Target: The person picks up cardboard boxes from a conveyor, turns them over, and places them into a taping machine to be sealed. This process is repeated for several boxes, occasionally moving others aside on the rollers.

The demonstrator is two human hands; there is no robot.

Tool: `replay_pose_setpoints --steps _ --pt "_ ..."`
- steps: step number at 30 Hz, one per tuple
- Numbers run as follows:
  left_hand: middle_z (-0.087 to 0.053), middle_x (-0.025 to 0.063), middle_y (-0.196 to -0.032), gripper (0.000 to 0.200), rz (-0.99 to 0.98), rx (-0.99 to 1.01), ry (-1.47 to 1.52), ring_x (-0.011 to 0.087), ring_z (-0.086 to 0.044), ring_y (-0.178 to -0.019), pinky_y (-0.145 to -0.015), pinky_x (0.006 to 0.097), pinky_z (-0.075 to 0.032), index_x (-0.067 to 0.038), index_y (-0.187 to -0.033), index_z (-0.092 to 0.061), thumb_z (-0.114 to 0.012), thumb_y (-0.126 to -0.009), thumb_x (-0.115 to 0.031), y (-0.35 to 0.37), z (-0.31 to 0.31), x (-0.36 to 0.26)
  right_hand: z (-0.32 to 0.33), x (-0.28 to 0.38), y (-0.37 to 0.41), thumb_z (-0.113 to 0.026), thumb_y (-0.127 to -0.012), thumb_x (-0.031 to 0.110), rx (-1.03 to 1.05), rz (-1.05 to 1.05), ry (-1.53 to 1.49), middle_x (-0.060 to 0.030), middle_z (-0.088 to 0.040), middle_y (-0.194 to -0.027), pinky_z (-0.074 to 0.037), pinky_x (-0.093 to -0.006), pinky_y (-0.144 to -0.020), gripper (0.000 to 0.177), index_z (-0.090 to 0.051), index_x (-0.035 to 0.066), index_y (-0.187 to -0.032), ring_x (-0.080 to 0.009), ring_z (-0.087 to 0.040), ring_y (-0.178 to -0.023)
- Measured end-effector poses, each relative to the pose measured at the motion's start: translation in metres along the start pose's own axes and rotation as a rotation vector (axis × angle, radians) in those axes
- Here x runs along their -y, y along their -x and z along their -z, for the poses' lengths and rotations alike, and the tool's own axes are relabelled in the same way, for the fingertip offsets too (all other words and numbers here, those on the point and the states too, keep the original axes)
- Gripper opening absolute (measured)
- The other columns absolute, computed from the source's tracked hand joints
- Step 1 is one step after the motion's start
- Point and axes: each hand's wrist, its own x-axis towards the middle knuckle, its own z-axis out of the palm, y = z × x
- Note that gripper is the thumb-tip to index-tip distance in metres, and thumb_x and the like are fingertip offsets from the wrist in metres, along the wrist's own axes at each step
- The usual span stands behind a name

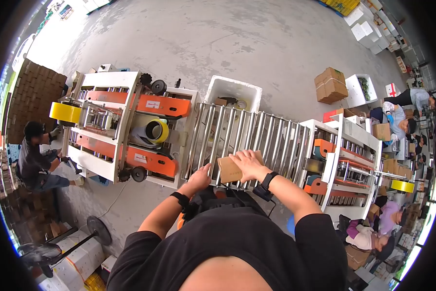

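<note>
A small brown cardboard box (pixel 229 170) lies tilted a little on the metal rollers of the conveyor (pixel 249 129), near its front edge. My right hand (pixel 248 165) rests on the box's top, fingers spread over it. Just left of the box, my left hand (pixel 199 178) is at the rollers' front edge, apart from the box; its fingers are curled in, and the frame does not show whether they hold anything. Black bands circle both wrists.
Taping machines with orange side plates stand left (pixel 162 105) and right (pixel 344 165) of the rollers. Behind them sits a white foam box (pixel 235 87). A person (pixel 36 160) crouches at far left; several people work at far right. A fan (pixel 99 230) stands lower left.
</note>
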Motion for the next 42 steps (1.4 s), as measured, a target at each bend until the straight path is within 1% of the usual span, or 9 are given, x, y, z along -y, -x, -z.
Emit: replay_pose_setpoints --steps 3,8,16,18,20,24,25,33,42 --pt "-0.045 0.0187 -0.124 0.058 0.059 -0.115 0.054 0.0361 -0.049 -0.109 -0.090 0.0417 -0.041 -0.006 -0.130 -0.032 -0.052 -0.075 -0.011 0.002 0.002 0.001 0.002 0.022 -0.052 -0.079 -0.043 0.022 0.252 0.083 -0.071 -0.0130 -0.043 -0.118 -0.026 -0.0465 -0.101 0.102 -0.032 0.012 -0.132 -0.0320 -0.035 -0.116" --pt "-0.039 0.0212 -0.127 0.050 0.051 -0.336 0.089 0.0393 -0.047 -0.108 -0.090 0.0434 -0.041 -0.001 -0.124 -0.037 -0.045 -0.074 -0.004 0.009 0.011 -0.008 -0.010 0.009 -0.096 -0.075 -0.054 0.016 -0.122 -0.034 -0.021 -0.0093 -0.043 -0.121 -0.029 -0.0441 -0.099 0.072 -0.047 0.010 -0.119 -0.0304 -0.038 -0.114" --pt "-0.023 0.0126 -0.142 0.057 -0.118 -0.180 -0.251 0.0321 -0.019 -0.132 -0.103 0.0437 -0.026 -0.010 -0.127 -0.042 -0.054 -0.071 -0.010 -0.013 0.009 -0.012 -0.041 -0.030 -0.067 -0.071 -0.067 0.027 -0.281 -0.825 -0.457 -0.0223 -0.049 -0.114 -0.042 -0.0415 -0.090 0.076 -0.033 0.005 -0.129 -0.0389 -0.050 -0.103" --pt "-0.018 0.0132 -0.144 0.063 -0.131 -0.161 -0.313 0.0311 -0.016 -0.134 -0.105 0.0443 -0.021 -0.011 -0.131 -0.037 -0.054 -0.070 -0.010 -0.020 0.009 -0.014 -0.016 0.002 -0.064 -0.065 -0.074 0.026 0.046 -0.922 -0.977 -0.0199 -0.057 -0.098 -0.054 -0.0405 -0.056 0.077 -0.021 0.013 -0.136 -0.0302 -0.062 -0.071" --pt "-0.015 0.0127 -0.145 0.066 -0.113 -0.140 -0.345 0.0307 -0.014 -0.134 -0.106 0.0447 -0.019 -0.011 -0.133 -0.034 -0.053 -0.070 -0.010 -0.026 0.015 -0.011 -0.061 0.009 -0.079 -0.063 -0.078 0.021 -0.199 -1.069 -1.144 -0.0153 -0.057 -0.099 -0.053 -0.0344 -0.046 0.075 -0.018 0.019 -0.137 -0.0234 -0.062 -0.065" --pt "-0.015 0.0107 -0.146 0.066 -0.027 -0.093 -0.328 0.0309 -0.015 -0.134 -0.106 0.0449 -0.019 -0.010 -0.134 -0.032 -0.051 -0.071 -0.010 -0.029 0.023 0.003 -0.140 -0.027 -0.112 -0.063 -0.077 0.013 -0.472 -0.853 -0.943 -0.0099 -0.057 -0.096 -0.052 -0.0315 -0.049 0.071 -0.024 0.020 -0.135 -0.0188 -0.058 -0.063" --pt "-0.015 0.0108 -0.146 0.065 -0.010 -0.095 -0.319 0.0311 -0.015 -0.134 -0.106 0.0449 -0.019 -0.010 -0.134 -0.032 -0.051 -0.072 -0.009 -0.028 0.025 0.006 -0.115 -0.025 -0.115 -0.069 -0.071 0.017 -0.385 -0.809 -1.075 -0.0208 -0.058 -0.108 -0.043 -0.0389 -0.087 0.072 -0.031 0.010 -0.132 -0.0328 -0.055 -0.102" --pt "-0.014 0.0189 -0.144 0.063 0.129 -0.163 -0.244 0.0333 -0.017 -0.133 -0.106 0.0438 -0.019 -0.005 -0.134 -0.030 -0.050 -0.074 -0.011 -0.016 0.036 0.024 -0.036 0.017 -0.177 -0.073 -0.063 0.007 -0.600 -0.610 -0.770 -0.0179 -0.059 -0.101 -0.045 -0.0390 -0.083 0.057 -0.046 0.007 -0.114 -0.0339 -0.056 -0.097" --pt "-0.016 0.0202 -0.143 0.064 0.336 -0.205 -0.084 0.0323 -0.018 -0.133 -0.107 0.0419 -0.018 -0.004 -0.133 -0.031 -0.052 -0.073 -0.014 -0.003 0.044 0.044 -0.033 0.050 -0.247 -0.068 -0.068 0.009 -0.463 -0.306 -0.615 -0.0172 -0.056 -0.112 -0.046 -0.0365 -0.084 0.067 -0.039 0.011 -0.129 -0.0293 -0.059 -0.092"
